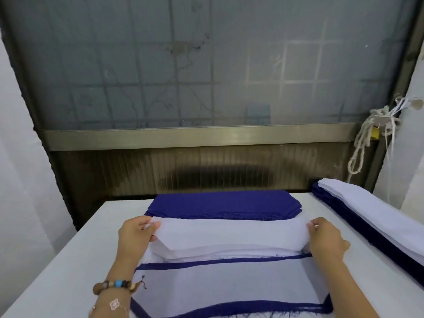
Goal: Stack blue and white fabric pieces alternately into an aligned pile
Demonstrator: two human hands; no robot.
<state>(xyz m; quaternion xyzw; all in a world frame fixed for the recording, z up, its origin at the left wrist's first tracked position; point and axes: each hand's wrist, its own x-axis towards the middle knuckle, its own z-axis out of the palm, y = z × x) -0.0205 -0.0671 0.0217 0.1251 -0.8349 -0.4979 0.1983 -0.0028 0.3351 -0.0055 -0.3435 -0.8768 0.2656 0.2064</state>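
Between your left hand [135, 236] and right hand [327, 241]: thin white fabric piece [229, 234], likely limp and light; fingers [154, 226] pinched both ends, rightly.

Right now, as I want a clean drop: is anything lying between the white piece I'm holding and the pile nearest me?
Nothing visible does. The left hand and right hand pinch the ends of the white piece above the white stack; the pile lies just in front, with nothing on top.

White piece [229, 232] lay raised over white stack [229, 254], blue stack [222, 204] behind, alternated pile [229, 285] nearest (blue edges showing).
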